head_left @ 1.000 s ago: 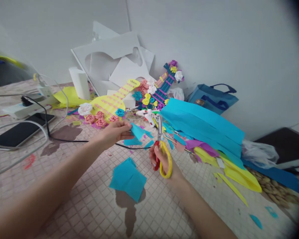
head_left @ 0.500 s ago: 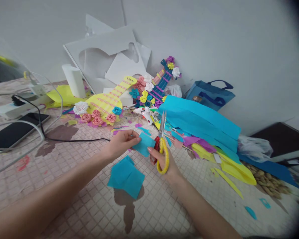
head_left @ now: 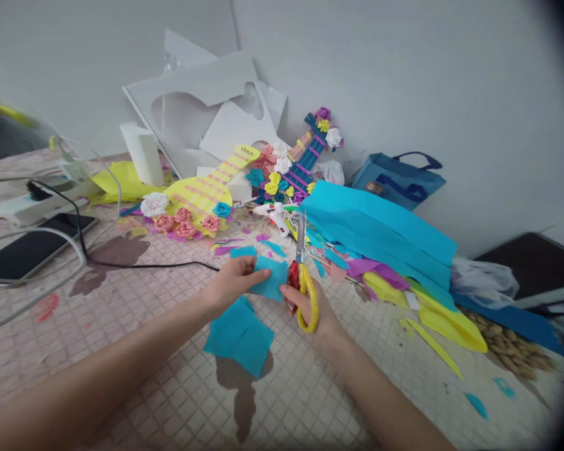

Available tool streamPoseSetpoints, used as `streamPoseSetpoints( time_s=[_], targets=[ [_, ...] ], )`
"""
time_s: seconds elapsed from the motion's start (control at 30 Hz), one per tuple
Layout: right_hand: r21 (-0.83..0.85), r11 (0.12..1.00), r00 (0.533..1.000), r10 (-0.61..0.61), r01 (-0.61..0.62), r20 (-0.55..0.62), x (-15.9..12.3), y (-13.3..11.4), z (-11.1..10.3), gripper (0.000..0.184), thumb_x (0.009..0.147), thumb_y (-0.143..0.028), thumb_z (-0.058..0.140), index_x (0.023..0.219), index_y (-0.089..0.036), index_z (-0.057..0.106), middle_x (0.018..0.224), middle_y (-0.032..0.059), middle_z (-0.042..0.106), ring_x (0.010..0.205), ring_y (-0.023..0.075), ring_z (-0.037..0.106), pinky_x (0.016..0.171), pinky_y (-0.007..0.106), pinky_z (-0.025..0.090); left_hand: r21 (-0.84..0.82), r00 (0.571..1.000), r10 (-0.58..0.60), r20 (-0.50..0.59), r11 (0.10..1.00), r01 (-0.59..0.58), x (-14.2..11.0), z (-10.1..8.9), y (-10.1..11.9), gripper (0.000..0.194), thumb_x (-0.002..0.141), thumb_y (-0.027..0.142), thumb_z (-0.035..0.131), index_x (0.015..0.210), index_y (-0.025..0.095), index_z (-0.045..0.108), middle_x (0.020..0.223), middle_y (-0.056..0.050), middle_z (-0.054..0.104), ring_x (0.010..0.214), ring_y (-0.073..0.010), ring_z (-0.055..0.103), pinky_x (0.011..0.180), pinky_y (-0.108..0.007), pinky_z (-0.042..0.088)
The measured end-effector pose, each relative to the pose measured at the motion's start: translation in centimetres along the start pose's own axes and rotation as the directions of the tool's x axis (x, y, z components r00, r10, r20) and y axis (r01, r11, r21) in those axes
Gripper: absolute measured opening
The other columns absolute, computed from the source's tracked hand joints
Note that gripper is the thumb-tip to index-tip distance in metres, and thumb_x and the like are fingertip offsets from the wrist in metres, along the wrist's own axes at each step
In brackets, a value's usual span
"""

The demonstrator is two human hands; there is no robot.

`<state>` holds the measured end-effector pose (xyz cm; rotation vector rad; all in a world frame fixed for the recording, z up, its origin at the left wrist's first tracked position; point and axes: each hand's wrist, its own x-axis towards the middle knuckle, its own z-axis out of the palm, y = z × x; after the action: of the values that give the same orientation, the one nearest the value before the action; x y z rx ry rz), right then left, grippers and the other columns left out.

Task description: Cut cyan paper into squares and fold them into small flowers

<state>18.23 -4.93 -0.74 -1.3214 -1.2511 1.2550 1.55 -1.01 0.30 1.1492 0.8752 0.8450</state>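
Between thumb and fingers, my left hand [head_left: 235,280] pinches a small blue paper square [head_left: 269,277] above the table. My right hand [head_left: 313,307] has its fingers in the yellow and red handles of a pair of scissors [head_left: 301,250], whose blades point away from me and look nearly closed. The thumb of that hand is at the square's lower right corner. Nearer to me, several overlapping cut blue paper pieces [head_left: 240,338] lie on the table. Another blue piece [head_left: 243,252] lies just beyond my left hand.
A white glue gun [head_left: 275,216] rests ahead among scraps. Behind it are a yellow paper guitar [head_left: 202,197] and a blue one [head_left: 305,166], both with paper flowers. A large blue sheet [head_left: 380,232] lies right. A phone [head_left: 32,247] and a power strip [head_left: 37,203] are left.
The blue paper in my left hand was away from my right hand, then came back and turned to lie flat beside it. The scissors stay in my right hand.
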Motion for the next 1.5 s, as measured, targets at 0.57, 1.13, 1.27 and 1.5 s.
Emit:
streamPoseSetpoints(
  time_s=[0.57, 1.13, 1.27, 1.5],
  targets=[
    [-0.043, 0.999, 0.992, -0.015, 0.021, 0.128, -0.3, 1.3, 0.1, 0.041, 0.083, -0.06, 0.047, 0.087, -0.02, 0.049, 0.065, -0.0044, 0.043, 0.051, 0.0089, 0.044, 0.045, 0.021, 0.042, -0.34, 0.995, 0.087, -0.051, 0.935, -0.099, 0.5, -2.4, 3.1, 0.023, 0.073, 0.023, 0.073, 0.094, 0.013, 0.071, 0.085, -0.008, 0.074, 0.069, -0.0169, 0.069, 0.066, -0.027, 0.058],
    [-0.242, 0.964, 0.981, -0.067, 0.111, 0.184, -1.5, 0.3, 1.2, 0.031, 0.082, -0.049, 0.055, 0.091, -0.021, 0.048, 0.068, -0.0043, 0.044, 0.053, 0.0095, 0.041, 0.048, 0.021, 0.038, -0.454, 0.953, 0.153, -0.26, 0.852, -0.261, -0.1, -2.1, 4.5, 0.007, 0.08, 0.013, 0.063, 0.083, 0.012, 0.07, 0.078, -0.005, 0.073, 0.062, -0.0116, 0.067, 0.063, -0.022, 0.058],
    [-0.208, 0.972, 0.978, -0.064, 0.106, 0.198, -1.5, 0.4, 1.2, 0.034, 0.082, -0.053, 0.053, 0.09, -0.02, 0.048, 0.066, -0.0051, 0.041, 0.052, 0.009, 0.04, 0.047, 0.021, 0.038, -0.422, 0.944, 0.211, -0.253, 0.854, -0.304, -0.1, -1.9, 4.0, 0.014, 0.075, 0.022, 0.071, 0.086, 0.014, 0.069, 0.079, -0.004, 0.073, 0.068, -0.0141, 0.068, 0.068, -0.025, 0.058],
    [-0.179, 0.981, 0.978, -0.031, 0.069, 0.208, -1.7, 0.3, 1.3, 0.034, 0.081, -0.053, 0.055, 0.087, -0.021, 0.046, 0.06, -0.0067, 0.037, 0.05, 0.0091, 0.04, 0.046, 0.021, 0.039, -0.405, 0.93, 0.245, -0.275, 0.848, -0.343, -0.3, -1.4, 4.1, 0.017, 0.071, 0.026, 0.075, 0.082, 0.014, 0.069, 0.079, -0.003, 0.073, 0.064, -0.0114, 0.066, 0.068, -0.024, 0.057]
  ],
)
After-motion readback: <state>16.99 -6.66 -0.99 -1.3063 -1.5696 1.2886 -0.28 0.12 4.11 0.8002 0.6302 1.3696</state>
